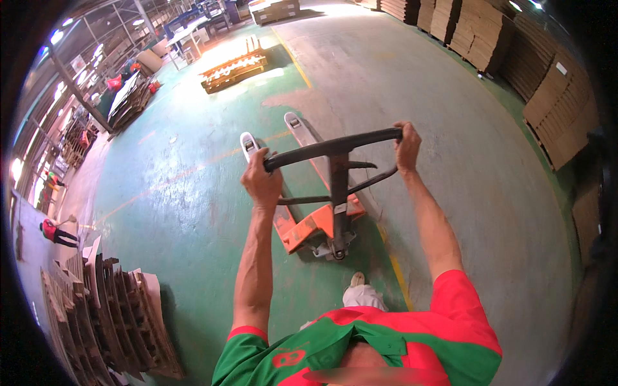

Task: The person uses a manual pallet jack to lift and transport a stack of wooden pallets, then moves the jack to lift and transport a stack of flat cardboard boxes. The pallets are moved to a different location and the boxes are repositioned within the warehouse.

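while both fists are clenched around the black looped steel handle bar (335, 147) of the orange hand pallet truck (317, 225), the left hand (261, 182) wraps the bar's left end at centre frame and the right hand (407, 147) wraps its right end, a little higher and to the right; both arms are nearly straight, so the bar sits well out in front of the body; below the bar the black tiller shaft (337, 199) drops to the orange pump housing and its small steer wheels, just ahead of a white shoe (356, 280) near the lower middle; the two pale fork tips (270, 132) point away toward the upper middle of the frame and carry no load; the truck stands on a green painted concrete floor (187, 212), astride a faded yellow line; judging from this, steering well means keeping an even grip at both ends so the tiller does not twist, and keeping feet behind the wheels; further out, a wooden pallet (235, 67) lies in bright light at the upper middle; stacks of brown cardboard sheets (553, 103) line the upper right; a leaning pile of corrugated board (109, 309) fills the lower left; a person in red (55, 233) bends at the far left edge.
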The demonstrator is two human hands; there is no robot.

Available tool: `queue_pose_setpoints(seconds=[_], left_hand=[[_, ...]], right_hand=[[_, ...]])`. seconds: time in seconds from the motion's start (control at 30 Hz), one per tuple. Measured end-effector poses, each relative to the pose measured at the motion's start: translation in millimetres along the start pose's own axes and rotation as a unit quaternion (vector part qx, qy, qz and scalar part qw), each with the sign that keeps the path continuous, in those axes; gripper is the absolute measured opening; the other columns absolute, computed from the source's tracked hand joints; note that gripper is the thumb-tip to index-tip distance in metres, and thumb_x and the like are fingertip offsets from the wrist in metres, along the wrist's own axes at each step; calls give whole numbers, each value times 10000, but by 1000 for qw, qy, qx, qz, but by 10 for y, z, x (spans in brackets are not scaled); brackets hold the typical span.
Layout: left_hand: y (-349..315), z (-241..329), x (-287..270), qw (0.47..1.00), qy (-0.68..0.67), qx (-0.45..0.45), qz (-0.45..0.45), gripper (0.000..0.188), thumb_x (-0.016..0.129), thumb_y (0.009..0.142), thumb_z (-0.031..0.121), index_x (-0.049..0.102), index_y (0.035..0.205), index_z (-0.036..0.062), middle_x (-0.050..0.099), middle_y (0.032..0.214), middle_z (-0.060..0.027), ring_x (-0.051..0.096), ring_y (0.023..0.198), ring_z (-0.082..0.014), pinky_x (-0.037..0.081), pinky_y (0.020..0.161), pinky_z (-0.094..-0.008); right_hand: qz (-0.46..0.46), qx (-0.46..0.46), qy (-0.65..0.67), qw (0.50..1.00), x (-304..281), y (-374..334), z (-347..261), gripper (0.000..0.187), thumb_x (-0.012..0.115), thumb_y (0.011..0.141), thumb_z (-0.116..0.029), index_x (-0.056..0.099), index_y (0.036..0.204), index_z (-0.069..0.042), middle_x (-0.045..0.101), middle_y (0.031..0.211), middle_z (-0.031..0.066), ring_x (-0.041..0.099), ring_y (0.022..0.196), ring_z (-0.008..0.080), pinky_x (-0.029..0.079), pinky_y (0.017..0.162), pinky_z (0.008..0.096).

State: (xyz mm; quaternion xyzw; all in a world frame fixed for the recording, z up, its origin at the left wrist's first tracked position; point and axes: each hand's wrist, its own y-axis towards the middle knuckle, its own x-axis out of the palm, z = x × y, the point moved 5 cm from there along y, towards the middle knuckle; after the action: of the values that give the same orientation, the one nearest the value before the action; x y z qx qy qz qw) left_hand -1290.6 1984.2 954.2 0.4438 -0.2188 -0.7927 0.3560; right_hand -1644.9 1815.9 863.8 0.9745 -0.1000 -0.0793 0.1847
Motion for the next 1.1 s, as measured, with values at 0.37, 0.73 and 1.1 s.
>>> queue_pose_setpoints(seconds=[0.37,0.73,1.1], left_hand=[[1024,-1093,853,996,84,-39,13,170,736,854,128,689,994,45,656,718,-135,657,646,-328,508,625,-420],[1848,-1895,1784,993,101,-57,33,171,751,856,154,694,987,60,716,862,-152,716,767,-344,544,675,-421],[2716,-2789,2417,992,110,-53,40,222,728,815,67,688,1034,78,715,852,-143,707,733,-320,534,643,-399]], right_hand=[[-54,-23,38,998,1442,1049,571,550,377,1087,-427,664,880,-7,504,601,-16,457,497,68,360,457,257],[-91,12,91,992,2690,2147,1392,574,385,1070,-448,667,855,4,537,601,19,496,506,106,391,484,280],[-104,46,126,985,4304,3179,2091,626,354,1076,-511,668,884,-4,520,605,-8,479,501,72,380,462,251]])
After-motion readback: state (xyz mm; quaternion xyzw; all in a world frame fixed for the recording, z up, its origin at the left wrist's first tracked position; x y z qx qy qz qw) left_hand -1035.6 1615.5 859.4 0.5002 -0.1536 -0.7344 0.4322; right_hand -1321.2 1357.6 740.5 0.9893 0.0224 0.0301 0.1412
